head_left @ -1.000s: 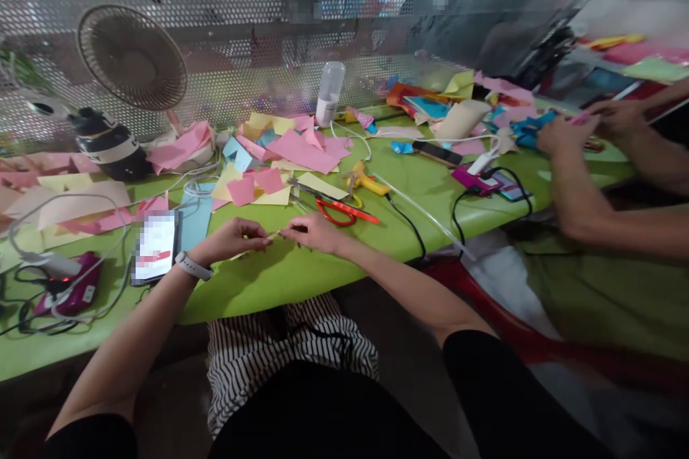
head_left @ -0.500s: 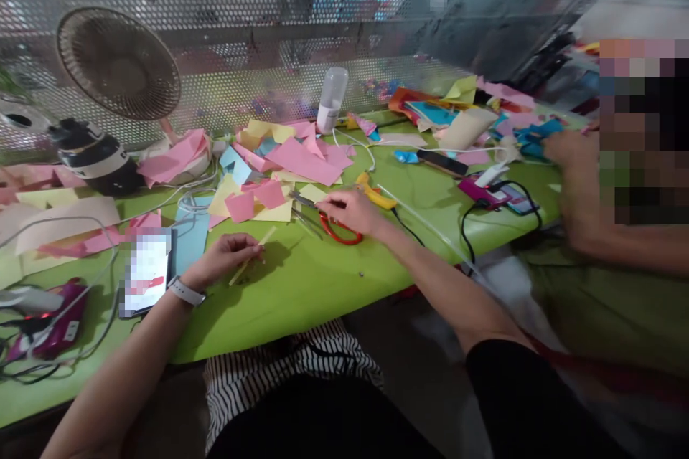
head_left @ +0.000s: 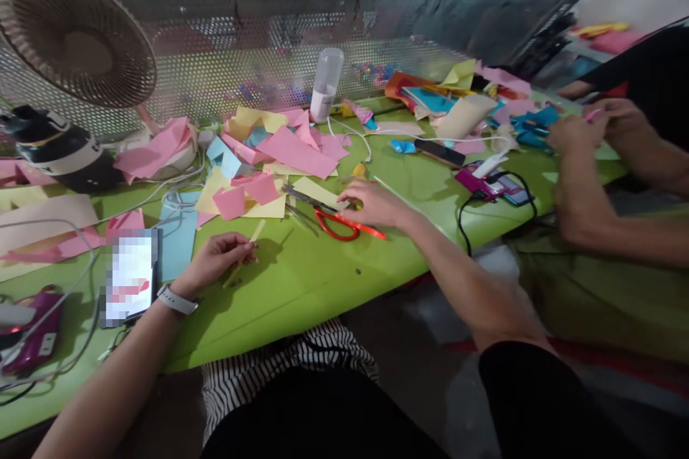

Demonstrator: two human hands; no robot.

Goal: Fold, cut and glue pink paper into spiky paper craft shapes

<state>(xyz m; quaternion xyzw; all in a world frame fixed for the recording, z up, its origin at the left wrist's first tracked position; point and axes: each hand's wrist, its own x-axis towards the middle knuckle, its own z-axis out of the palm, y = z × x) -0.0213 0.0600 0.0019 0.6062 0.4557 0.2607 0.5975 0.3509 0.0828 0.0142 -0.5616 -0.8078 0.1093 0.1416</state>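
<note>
Above the green table, my left hand [head_left: 229, 256] is closed, pinching a narrow pale-yellow paper strip [head_left: 257, 232] whose ends stick out past the fingers. My right hand [head_left: 374, 203] is further right, fingers bent together over the scissors area; what they grip is hidden. Red-handled scissors [head_left: 338, 227] lie just below it, dark blades pointing to the back left. Beside the fingertips lies a pale-yellow paper piece [head_left: 317, 191]. An orange-red narrow piece [head_left: 372, 231] shows beneath the hand; I cannot tell what it belongs to. Thin metal tweezers-like prongs [head_left: 302, 219] lie by the scissors.
Pink, yellow and blue papers [head_left: 298, 150] pile up at the back. A phone [head_left: 130, 276], a fan [head_left: 80, 43] and a black bottle [head_left: 59, 150] stand left. Cables and a purple power strip [head_left: 479, 183] lie right, near a co-worker's hands [head_left: 578, 133].
My right hand has shifted slightly right, off the scissors' handles, and now covers most of the yellow tool behind it. The left hand still holds the strip. The view has turned a little right.
</note>
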